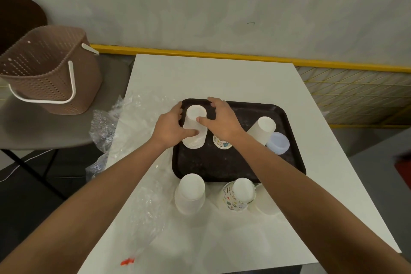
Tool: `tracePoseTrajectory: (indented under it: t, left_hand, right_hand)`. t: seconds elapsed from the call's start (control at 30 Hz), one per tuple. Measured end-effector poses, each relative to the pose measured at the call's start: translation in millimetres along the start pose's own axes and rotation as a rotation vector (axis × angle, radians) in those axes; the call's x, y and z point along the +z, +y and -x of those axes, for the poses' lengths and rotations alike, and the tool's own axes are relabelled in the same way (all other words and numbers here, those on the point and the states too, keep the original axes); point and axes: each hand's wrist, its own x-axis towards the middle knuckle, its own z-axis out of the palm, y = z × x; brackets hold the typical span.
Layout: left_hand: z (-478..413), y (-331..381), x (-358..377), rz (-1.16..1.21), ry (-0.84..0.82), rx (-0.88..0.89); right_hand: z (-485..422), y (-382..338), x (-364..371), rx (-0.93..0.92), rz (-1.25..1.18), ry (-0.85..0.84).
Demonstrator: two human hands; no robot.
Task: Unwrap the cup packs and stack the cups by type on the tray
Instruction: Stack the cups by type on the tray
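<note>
White cups nested upside down form a stack (195,127) in the far left corner of the tray (244,167). The left hand (170,127) wraps round its left side, thumb across the front. The right hand (221,121) grips it from the right, thumb on the wall and fingers arched behind. A plain stack (190,193) and a printed stack (236,196) stand on the table (222,78) just before the tray. Wrap (133,118) lies crumpled at the left.

Matt dark tray (287,158), crinkled glossy plastic wrap (142,122).
</note>
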Motion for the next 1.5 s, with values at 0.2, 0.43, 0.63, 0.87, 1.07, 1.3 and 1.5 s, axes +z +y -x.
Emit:
tracePoseTrajectory:
  t: [0.2, 0.43, 0.63, 0.87, 1.07, 1.3, 1.5]
  left_hand:
    - [38.0, 5.9, -17.3, 0.024, -0.005, 0.047]
    - [91.0, 1.3, -16.3, 0.015, -0.138, 0.121]
    - [126.1, -4.2, -4.7, -0.003, -0.191, 0.164]
    - [148.0, -18.3, 15.2, 0.004, -0.154, 0.093]
    - [152.1, -31.6, 29.9, -0.026, -0.090, 0.038]
    - [152.5, -34.7, 34.4, -0.036, -0.067, 0.036]
    - [153.0, -35.3, 30.0, -0.070, -0.058, 0.064]
  right_hand:
    - [22.5, -6.3, -16.2, -0.034, -0.056, 0.010]
    - [57.6, -13.1, -25.5, -0.110, -0.047, -0.113]
    - [87.4, -12.5, -13.5, -0.154, 0.019, -0.245]
    - [113.2, -10.0, -1.5, -0.144, 0.056, -0.373]
    - [125.2, -8.6, 7.2, -0.181, 0.152, -0.441]
    - [134.1, -10.3, 12.3, -0.233, 0.228, -0.380]
    - [134.0, -9.9, 12.3, -0.240, 0.190, -0.365]
